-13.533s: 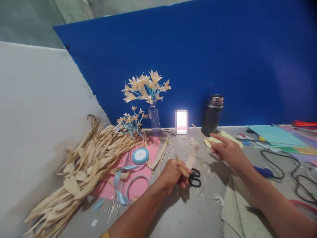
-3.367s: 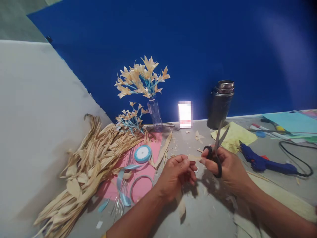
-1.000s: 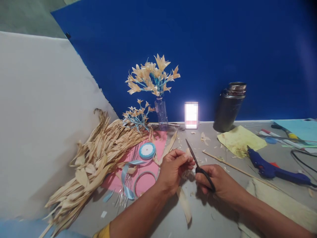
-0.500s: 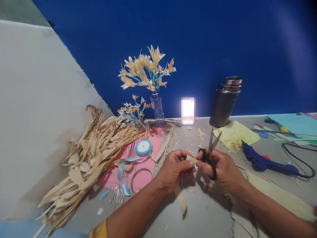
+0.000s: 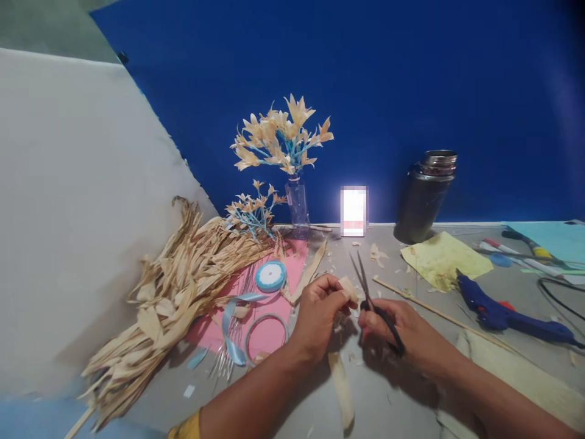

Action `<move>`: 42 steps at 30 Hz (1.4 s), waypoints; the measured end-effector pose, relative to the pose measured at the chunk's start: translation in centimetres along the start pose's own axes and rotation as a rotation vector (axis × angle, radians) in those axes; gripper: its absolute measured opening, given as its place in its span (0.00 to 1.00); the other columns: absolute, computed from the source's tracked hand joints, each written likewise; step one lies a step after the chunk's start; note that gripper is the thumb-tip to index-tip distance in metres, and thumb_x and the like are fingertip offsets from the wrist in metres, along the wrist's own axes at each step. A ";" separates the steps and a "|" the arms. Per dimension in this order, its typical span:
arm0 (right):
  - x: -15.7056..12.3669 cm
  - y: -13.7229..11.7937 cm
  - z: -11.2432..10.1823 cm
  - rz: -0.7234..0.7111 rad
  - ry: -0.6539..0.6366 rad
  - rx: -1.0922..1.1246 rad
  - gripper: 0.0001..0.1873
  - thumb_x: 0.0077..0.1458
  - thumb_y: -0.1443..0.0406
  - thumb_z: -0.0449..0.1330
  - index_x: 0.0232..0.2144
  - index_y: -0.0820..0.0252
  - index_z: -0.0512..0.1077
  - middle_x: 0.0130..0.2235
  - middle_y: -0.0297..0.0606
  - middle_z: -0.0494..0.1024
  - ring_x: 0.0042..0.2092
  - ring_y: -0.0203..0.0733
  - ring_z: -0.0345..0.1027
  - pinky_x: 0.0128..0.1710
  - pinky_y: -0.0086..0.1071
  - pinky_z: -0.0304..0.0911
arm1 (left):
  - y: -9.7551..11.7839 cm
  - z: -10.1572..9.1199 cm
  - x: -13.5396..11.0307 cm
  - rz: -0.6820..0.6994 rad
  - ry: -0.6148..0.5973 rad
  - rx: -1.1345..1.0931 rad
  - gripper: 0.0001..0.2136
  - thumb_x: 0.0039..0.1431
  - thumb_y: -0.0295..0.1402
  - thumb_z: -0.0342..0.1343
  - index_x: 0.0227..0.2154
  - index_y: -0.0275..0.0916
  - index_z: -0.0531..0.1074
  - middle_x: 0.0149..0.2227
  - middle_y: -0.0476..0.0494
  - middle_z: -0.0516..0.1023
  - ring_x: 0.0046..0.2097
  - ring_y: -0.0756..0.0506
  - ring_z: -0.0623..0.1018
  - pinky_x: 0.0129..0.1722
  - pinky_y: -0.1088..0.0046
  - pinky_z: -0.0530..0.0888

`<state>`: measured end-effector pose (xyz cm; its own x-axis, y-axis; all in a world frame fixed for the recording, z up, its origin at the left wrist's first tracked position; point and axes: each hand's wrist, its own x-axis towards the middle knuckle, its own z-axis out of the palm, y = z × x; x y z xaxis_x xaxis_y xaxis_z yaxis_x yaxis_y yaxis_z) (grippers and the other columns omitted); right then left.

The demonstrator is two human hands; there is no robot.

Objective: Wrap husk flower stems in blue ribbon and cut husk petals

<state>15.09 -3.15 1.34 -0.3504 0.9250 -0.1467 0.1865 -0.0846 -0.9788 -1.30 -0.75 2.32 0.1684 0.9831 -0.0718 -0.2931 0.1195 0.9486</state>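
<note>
My left hand (image 5: 323, 311) pinches a small pale piece of dried husk (image 5: 349, 289) between thumb and fingertips. Black-handled scissors (image 5: 363, 277) are in my right hand (image 5: 393, 326), their blades pointing up and slightly parted, just right of the husk piece and apart from it. Below my left hand a longer husk strip (image 5: 341, 390) lies on the grey table. Another husk strip (image 5: 311, 271) rests behind that hand, partly over a pink sheet (image 5: 292, 259). Small husk scraps are scattered around both hands.
Dried husks (image 5: 169, 305) heap at left. Ribbon spool (image 5: 270, 277), husk flowers (image 5: 278, 134) in a clear bottle (image 5: 298, 204), bright blurred screen (image 5: 353, 211) and dark flask (image 5: 425, 198) stand or lie behind. At right: blue glue gun (image 5: 512, 317), yellow sheet (image 5: 450, 256), thin stick (image 5: 420, 302).
My hands have moved apart; the scissors have shifted away from the husk piece, their blades tipping left and closing partway. The husk piece is turned upward. The view has shifted slightly.
</note>
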 end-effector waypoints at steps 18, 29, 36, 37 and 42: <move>0.0 0.8 -0.1 0.039 -0.152 -0.166 0.30 0.53 0.42 0.58 0.17 0.60 0.65 0.17 0.33 0.67 0.21 0.32 0.54 0.22 0.29 0.47 | 1.7 -0.6 0.1 0.032 -0.031 0.047 0.01 0.41 0.27 0.55 0.20 0.39 0.68 0.20 0.48 0.74 0.26 0.49 0.72 0.30 0.73 0.67; 0.0 0.8 0.1 0.050 -0.151 -0.104 0.27 0.53 0.45 0.61 0.17 0.59 0.63 0.17 0.31 0.67 0.21 0.31 0.52 0.22 0.28 0.46 | 1.6 -0.6 0.0 0.034 -0.037 0.028 0.03 0.43 0.29 0.56 0.22 0.40 0.67 0.21 0.49 0.74 0.26 0.48 0.74 0.31 0.72 0.68; 0.0 0.6 -0.6 0.044 -0.196 -0.149 0.28 0.52 0.45 0.62 0.16 0.60 0.66 0.17 0.32 0.67 0.20 0.31 0.53 0.21 0.27 0.46 | 1.8 -0.6 0.1 0.021 -0.046 0.022 0.02 0.42 0.28 0.55 0.21 0.39 0.67 0.20 0.48 0.74 0.25 0.49 0.74 0.30 0.73 0.68; 0.0 0.6 -0.7 0.040 -0.210 -0.154 0.28 0.52 0.44 0.62 0.17 0.60 0.66 0.17 0.32 0.67 0.20 0.31 0.53 0.21 0.27 0.46 | 1.9 -0.6 0.1 0.021 -0.043 0.026 0.02 0.41 0.28 0.55 0.21 0.39 0.67 0.20 0.48 0.73 0.25 0.49 0.74 0.30 0.73 0.68; -0.1 0.5 -1.1 0.021 -0.245 -0.180 0.31 0.52 0.41 0.61 0.17 0.61 0.67 0.17 0.31 0.66 0.20 0.30 0.53 0.21 0.27 0.45 | 2.2 -0.7 0.0 0.025 -0.035 0.040 0.03 0.41 0.28 0.56 0.20 0.39 0.67 0.19 0.49 0.73 0.24 0.50 0.73 0.29 0.73 0.68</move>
<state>16.19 -2.90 1.05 -0.5517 0.8051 -0.2180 0.3483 -0.0152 -0.9373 -2.56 -0.37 4.17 0.1945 0.9802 -0.0376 -0.2595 0.0884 0.9617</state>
